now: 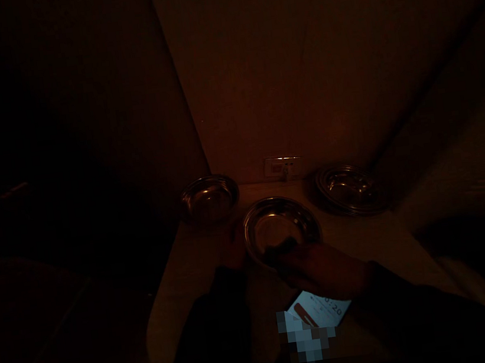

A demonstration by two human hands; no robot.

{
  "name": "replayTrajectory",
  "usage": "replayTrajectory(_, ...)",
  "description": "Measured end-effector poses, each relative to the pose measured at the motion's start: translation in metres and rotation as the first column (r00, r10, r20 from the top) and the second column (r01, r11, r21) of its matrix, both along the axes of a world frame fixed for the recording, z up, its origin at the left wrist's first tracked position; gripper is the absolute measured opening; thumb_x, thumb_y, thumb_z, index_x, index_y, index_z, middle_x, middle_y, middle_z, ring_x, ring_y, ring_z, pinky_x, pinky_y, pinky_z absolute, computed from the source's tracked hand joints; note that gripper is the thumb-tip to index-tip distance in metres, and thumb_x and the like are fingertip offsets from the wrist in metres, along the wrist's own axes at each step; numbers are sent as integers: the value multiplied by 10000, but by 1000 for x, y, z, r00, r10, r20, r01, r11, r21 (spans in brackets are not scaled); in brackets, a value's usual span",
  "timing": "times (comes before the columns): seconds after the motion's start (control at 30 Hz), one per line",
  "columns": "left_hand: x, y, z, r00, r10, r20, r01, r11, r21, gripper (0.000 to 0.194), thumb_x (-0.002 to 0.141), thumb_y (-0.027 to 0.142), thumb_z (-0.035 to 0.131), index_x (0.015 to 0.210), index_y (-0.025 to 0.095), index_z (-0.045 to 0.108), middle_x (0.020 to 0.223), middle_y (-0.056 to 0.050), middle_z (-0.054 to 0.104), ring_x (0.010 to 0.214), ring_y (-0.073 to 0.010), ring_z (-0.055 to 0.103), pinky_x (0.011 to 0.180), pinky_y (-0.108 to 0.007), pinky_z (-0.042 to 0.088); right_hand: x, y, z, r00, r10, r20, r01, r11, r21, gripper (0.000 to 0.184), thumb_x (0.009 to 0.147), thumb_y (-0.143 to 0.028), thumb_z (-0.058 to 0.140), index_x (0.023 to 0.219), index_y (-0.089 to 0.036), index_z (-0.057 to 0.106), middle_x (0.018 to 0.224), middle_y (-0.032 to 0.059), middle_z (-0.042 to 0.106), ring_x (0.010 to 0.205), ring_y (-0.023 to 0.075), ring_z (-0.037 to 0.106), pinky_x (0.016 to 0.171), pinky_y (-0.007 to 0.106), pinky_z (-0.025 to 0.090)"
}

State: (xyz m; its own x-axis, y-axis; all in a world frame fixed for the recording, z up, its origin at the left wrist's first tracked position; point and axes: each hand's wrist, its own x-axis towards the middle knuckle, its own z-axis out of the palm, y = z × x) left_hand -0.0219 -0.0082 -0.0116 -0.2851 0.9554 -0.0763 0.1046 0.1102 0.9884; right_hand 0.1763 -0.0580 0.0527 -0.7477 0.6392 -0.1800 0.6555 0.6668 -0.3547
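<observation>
The scene is very dark. A round steel plate (pixel 281 224) sits on a pale counter (pixel 186 296) in front of me. My left hand (pixel 232 251) rests at the plate's left rim, its fingers too dim to read. My right hand (pixel 321 269) reaches over the plate's near rim, fingers curled around something dark that I cannot make out. Both my sleeves are dark.
Two more steel plates stand further back, one on the left (pixel 209 196) and one on the right (pixel 348 189). A lit phone screen (pixel 320 311) lies near the counter's front edge. A wall socket (pixel 282 167) sits on the back wall.
</observation>
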Motion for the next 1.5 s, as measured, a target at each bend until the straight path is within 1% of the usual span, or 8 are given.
replayTrajectory(0.1,2,-2,1,999,-52,2,52,998,30,345,890,325,441,1028,127,686,1066,-106,715,1019,-234,652,901,-358,499,-5,-2,0,998,-33,48,32,999,33,363,953,-343,400,1213,-152,567,1107,139,670,997,250,634,853,360,475)
replayTrajectory(0.37,6,-10,4,1000,-2,-3,2,1000,-5,347,863,266,521,1177,146,607,1282,-121,608,1205,-226,553,1036,-354,409,-20,-5,-3,982,-143,124,129,985,117,447,960,-366,392,1348,-157,466,1084,157,682,953,276,651,770,361,494)
replayTrajectory(0.53,7,-10,2,999,-35,19,34,999,16,315,860,266,515,1126,147,636,1214,-114,651,1153,-224,587,1018,-366,423,-32,-8,-4,971,-206,122,189,972,140,464,968,-378,365,1339,-120,474,1085,179,672,934,294,652,742,379,502)
replayTrajectory(0.7,7,-10,4,999,8,49,-8,1000,2,302,847,266,527,1080,129,662,1122,-118,695,1063,-232,638,956,-376,477,-34,-8,-3,980,-188,67,181,979,92,472,960,-383,389,1334,-114,489,1154,189,646,1017,302,624,815,394,495)
replayTrajectory(0.9,2,-7,-2,998,30,63,-32,999,30,271,828,253,551,1030,140,694,1087,-108,710,1039,-239,649,933,-389,495,-3,-2,3,999,-49,0,49,998,-38,406,975,-388,346,1228,-187,593,1157,123,662,1009,249,634,869,374,476)
replayTrajectory(1.03,2,-4,-8,998,16,62,-18,999,36,290,833,260,540,1044,128,688,1085,-116,709,1031,-242,650,926,-396,497,9,0,0,999,-13,-48,12,1000,-15,391,964,-309,350,1259,-186,574,1209,119,640,1077,233,601,930,376,442)
replayTrajectory(1.37,4,-7,3,997,62,48,-63,998,17,246,812,205,523,970,132,698,1005,-96,734,967,-223,674,888,-361,521,-56,9,-1,982,-180,-62,180,984,-17,365,983,-319,310,1114,-155,608,1083,140,662,982,238,622,814,355,482)
replayTrajectory(1.5,3,-5,-1,996,77,39,-78,997,23,235,808,207,541,967,142,701,1028,-96,729,982,-221,672,890,-353,519,-62,12,1,976,-215,-37,214,977,-21,333,974,-310,345,1123,-163,604,1087,138,660,1003,239,616,820,349,472)
